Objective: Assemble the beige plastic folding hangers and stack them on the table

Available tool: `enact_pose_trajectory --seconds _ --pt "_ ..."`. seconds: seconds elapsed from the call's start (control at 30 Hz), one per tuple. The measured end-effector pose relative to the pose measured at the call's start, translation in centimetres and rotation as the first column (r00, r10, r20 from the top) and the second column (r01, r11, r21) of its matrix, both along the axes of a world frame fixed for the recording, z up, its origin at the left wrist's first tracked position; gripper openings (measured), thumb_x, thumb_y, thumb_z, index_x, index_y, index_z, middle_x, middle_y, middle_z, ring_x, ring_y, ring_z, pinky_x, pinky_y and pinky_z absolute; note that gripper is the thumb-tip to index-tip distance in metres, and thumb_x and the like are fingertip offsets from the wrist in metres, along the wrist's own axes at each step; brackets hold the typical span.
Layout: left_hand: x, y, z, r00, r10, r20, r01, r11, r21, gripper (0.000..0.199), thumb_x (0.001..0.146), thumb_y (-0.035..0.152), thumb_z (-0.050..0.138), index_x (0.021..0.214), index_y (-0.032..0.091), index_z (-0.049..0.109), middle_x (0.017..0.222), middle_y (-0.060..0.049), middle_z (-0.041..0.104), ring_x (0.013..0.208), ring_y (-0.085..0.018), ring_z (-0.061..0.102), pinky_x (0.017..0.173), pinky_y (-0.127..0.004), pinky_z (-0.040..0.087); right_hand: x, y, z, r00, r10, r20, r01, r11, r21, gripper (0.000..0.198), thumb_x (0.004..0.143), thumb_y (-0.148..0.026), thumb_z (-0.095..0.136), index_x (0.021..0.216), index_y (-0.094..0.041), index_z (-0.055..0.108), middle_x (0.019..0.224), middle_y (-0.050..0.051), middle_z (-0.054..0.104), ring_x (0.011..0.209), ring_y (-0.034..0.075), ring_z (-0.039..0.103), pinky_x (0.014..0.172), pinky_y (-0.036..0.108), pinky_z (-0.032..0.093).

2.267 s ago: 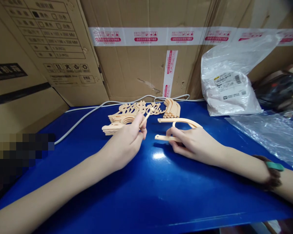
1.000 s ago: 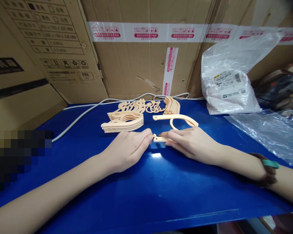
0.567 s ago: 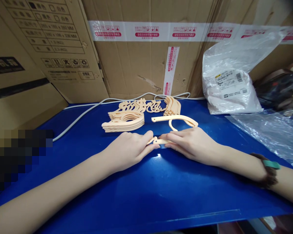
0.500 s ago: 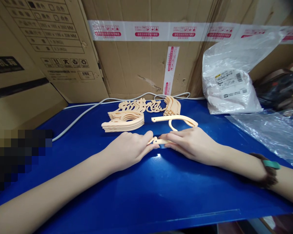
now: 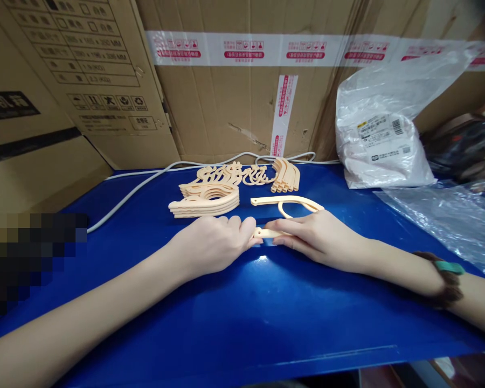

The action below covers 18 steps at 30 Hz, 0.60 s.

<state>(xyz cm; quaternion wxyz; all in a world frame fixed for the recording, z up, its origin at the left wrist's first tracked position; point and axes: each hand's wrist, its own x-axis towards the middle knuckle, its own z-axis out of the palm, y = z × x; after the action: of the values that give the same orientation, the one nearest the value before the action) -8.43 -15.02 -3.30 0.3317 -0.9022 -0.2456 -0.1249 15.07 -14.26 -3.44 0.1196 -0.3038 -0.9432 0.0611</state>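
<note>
My left hand (image 5: 220, 243) is closed, its thumb and fingers pinching a small cream plastic piece, probably a hanger hook, that is mostly hidden. My right hand (image 5: 313, 233) grips a cream plastic hanger arm (image 5: 269, 233), whose holed end meets the left fingertips. Just beyond the right hand lies another curved hanger arm (image 5: 285, 199) on the table. A neat stack of folded-looking hanger parts (image 5: 206, 205) sits past the left hand. Behind it are several loose hanger hooks (image 5: 222, 174) and a bundle of hanger arms (image 5: 286, 175).
The blue table (image 5: 242, 323) is backed by large cardboard boxes (image 5: 226, 102). A grey-white cable (image 5: 133, 199) runs along the back left. At the right stand a white plastic bag (image 5: 382, 140) with labels and a flat clear plastic sheet (image 5: 448, 215).
My left fingers have curled further over the small piece and pressed it against the holed end of the hanger arm. My right hand has shifted only slightly.
</note>
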Motion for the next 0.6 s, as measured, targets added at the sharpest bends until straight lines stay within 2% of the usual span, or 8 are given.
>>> enact_pose_trajectory --seconds 0.1,0.23,0.43,0.6 --pt "-0.04 -0.16 0.12 1.0 -0.006 -0.025 0.008 0.997 0.074 0.041 0.102 0.028 0.022 0.071 0.018 0.047 0.052 0.0 0.051 0.038 -0.015 0.05 0.038 -0.028 0.021 -0.04 0.11 0.32 1.0 0.01 -0.021 -0.012 0.997 -0.081 0.034 0.101 -0.037 0.035 0.12 -0.021 0.058 0.095 0.004 0.07 0.078 0.016 0.064 0.069 0.026 0.042" --pt "-0.07 -0.34 0.21 1.0 -0.02 -0.022 0.023 0.995 0.1 0.036 0.1 0.029 0.03 0.07 0.019 0.048 0.053 0.0 0.051 0.041 -0.015 0.051 0.04 -0.029 0.025 0.0 0.14 0.67 0.997 0.036 -0.065 -0.045 0.987 -0.156 0.034 0.101 -0.037 0.036 0.119 -0.021 0.059 0.098 0.003 0.069 0.081 0.015 0.063 0.072 0.025 0.043" --pt "0.0 -0.37 0.31 0.999 -0.04 -0.005 0.041 0.996 0.083 0.029 0.095 0.028 0.038 0.068 0.02 0.047 0.055 0.001 0.052 0.044 -0.016 0.052 0.043 -0.031 0.029 0.22 0.15 0.66 0.998 0.044 -0.054 -0.053 0.984 -0.173 0.034 0.1 -0.037 0.036 0.119 -0.02 0.059 0.099 0.004 0.069 0.082 0.015 0.063 0.072 0.026 0.043" --pt "-0.02 -0.46 0.46 0.999 -0.041 -0.001 0.041 0.995 0.094 0.029 0.094 0.026 0.038 0.068 0.02 0.047 0.055 0.001 0.051 0.045 -0.016 0.052 0.044 -0.031 0.028 0.32 0.34 0.7 0.998 0.055 -0.036 -0.06 0.983 -0.174 0.033 0.1 -0.035 0.036 0.121 -0.023 0.059 0.109 0.003 0.068 0.091 0.016 0.063 0.079 0.028 0.043"
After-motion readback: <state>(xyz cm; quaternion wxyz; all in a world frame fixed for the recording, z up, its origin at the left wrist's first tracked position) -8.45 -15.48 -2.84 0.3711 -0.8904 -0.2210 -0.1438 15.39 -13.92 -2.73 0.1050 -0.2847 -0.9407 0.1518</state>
